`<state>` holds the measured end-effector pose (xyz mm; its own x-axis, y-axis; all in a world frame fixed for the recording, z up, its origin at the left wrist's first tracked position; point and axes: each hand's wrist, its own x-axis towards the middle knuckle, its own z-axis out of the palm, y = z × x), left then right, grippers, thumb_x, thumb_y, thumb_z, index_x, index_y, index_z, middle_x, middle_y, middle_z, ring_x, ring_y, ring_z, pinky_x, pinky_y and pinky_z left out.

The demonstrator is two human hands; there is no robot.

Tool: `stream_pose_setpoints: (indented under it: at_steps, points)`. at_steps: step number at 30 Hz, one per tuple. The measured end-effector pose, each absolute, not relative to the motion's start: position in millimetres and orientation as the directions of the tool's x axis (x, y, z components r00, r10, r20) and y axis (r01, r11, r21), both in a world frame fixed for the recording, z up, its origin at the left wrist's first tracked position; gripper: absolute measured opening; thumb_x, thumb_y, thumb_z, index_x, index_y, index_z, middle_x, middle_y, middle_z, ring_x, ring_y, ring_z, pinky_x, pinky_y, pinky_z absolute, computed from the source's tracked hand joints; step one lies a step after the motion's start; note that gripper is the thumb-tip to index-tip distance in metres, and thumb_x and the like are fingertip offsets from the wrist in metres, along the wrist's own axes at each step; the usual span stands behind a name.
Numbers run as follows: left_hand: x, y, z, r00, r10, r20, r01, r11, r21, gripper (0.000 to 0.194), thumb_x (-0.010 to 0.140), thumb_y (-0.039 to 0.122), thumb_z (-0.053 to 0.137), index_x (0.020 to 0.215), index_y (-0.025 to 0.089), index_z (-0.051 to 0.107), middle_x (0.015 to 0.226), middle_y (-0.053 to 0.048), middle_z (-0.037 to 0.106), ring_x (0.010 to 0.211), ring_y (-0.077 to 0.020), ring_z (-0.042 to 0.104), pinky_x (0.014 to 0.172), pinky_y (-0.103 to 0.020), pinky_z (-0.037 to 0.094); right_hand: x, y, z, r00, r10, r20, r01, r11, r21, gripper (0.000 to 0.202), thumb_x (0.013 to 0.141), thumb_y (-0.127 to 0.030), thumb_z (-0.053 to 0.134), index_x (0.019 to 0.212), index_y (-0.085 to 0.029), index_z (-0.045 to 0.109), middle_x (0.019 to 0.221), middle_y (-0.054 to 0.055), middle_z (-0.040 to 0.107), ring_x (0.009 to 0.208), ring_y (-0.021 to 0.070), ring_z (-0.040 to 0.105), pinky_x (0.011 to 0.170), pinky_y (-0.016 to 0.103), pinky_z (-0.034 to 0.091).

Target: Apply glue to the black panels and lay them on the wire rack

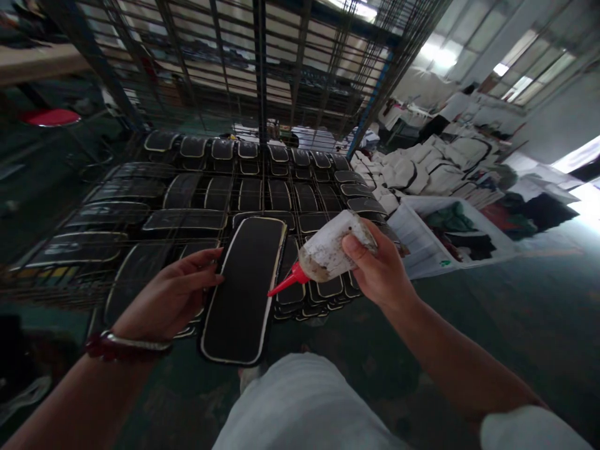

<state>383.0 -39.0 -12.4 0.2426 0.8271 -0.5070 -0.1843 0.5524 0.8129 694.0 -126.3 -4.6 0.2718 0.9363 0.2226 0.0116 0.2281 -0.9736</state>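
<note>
My left hand (171,294) holds a long black padded panel (244,287) with a pale edge by its left side, tilted up above my lap. My right hand (375,265) grips a dirty white squeeze bottle (328,250) with a red nozzle (284,284). The nozzle tip points at the panel's right edge, touching it or nearly so. A dark red bead bracelet and a metal bangle sit on my left wrist.
Several similar black panels (262,194) lie in rows on a wire rack (140,206) in front of me, under more wire shelves (262,56). A white plastic bin (422,240) with fabric stands at right, near piles of white bag pieces (435,165). My light trousers (300,400) fill the bottom.
</note>
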Motion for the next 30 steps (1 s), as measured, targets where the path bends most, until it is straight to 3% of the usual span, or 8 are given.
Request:
stream_pose_setpoints:
  at_steps: [15, 20, 26, 30]
  points:
    - [352, -64, -4, 0.043, 0.877, -0.479, -0.365, 0.46, 0.81, 0.042, 0.068, -0.011, 0.072, 0.104, 0.009, 0.081, 0.079, -0.009, 0.087, 0.054, -0.0215, 0.078, 0.048, -0.029, 0.066, 663, -159, -14, 0.081, 0.967, 0.24, 0.064, 0.235, -0.97, 0.066, 0.086, -0.062, 0.095, 0.139, -0.032, 0.071, 0.127, 0.012, 0.075, 0.116, 0.0385, 0.072, 0.095, 0.053, 0.066]
    - [343, -70, -4, -0.023, 0.891, -0.454, -0.413, 0.406, 0.816, 0.04, 0.07, -0.014, 0.066, 0.101, 0.008, 0.08, 0.076, -0.008, 0.086, 0.051, -0.0183, 0.076, 0.051, -0.027, 0.068, 657, -164, -15, -0.04, 0.959, 0.281, 0.031, 0.282, -0.959, 0.054, 0.099, -0.051, 0.087, 0.146, -0.033, 0.066, 0.13, 0.011, 0.076, 0.113, 0.0356, 0.075, 0.097, 0.053, 0.064]
    - [335, -80, -2, -0.179, 0.819, -0.545, -0.57, 0.365, 0.736, 0.035, 0.077, -0.015, 0.058, 0.093, 0.011, 0.075, 0.07, -0.001, 0.08, 0.047, -0.0129, 0.072, 0.046, -0.017, 0.06, 650, -157, -29, 0.113, 0.936, 0.332, -0.037, 0.338, -0.94, 0.062, 0.097, -0.059, 0.085, 0.148, -0.033, 0.061, 0.132, 0.013, 0.075, 0.122, 0.0393, 0.073, 0.094, 0.056, 0.066]
    - [338, -89, 1, -0.255, 0.748, -0.613, -0.659, 0.33, 0.676, 0.033, 0.081, -0.017, 0.051, 0.081, 0.013, 0.066, 0.064, 0.002, 0.073, 0.044, -0.0064, 0.066, 0.046, -0.008, 0.053, 645, -153, -31, 0.181, 0.918, 0.354, -0.08, 0.372, -0.925, 0.051, 0.102, -0.053, 0.079, 0.145, -0.034, 0.06, 0.13, 0.012, 0.076, 0.122, 0.0387, 0.074, 0.097, 0.058, 0.065]
